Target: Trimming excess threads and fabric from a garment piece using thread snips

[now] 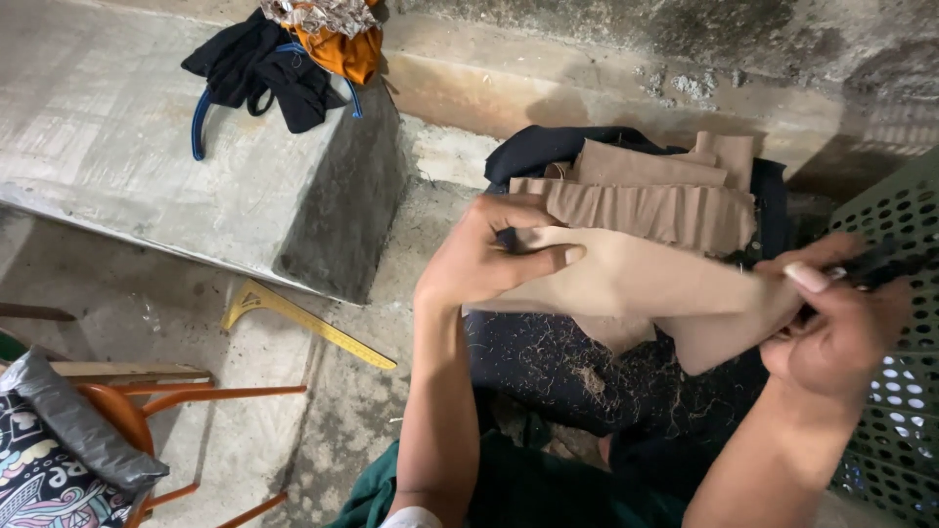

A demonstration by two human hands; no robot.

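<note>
Here, left hand (489, 259) pinches left end of beige fabric piece (636, 284), thumb on top. Right hand (836, 328) grips right end, closed, dark tool blurred in fingers. Fabric long axis runs left-right between hands, above dark cloth (548, 367) on lap; beige stack (665, 196) just behind.

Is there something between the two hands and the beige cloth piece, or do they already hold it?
Nothing is between them. The left hand pinches the beige cloth piece at one end; the right hand grips the other, together with a dark tool I cannot identify.
</note>
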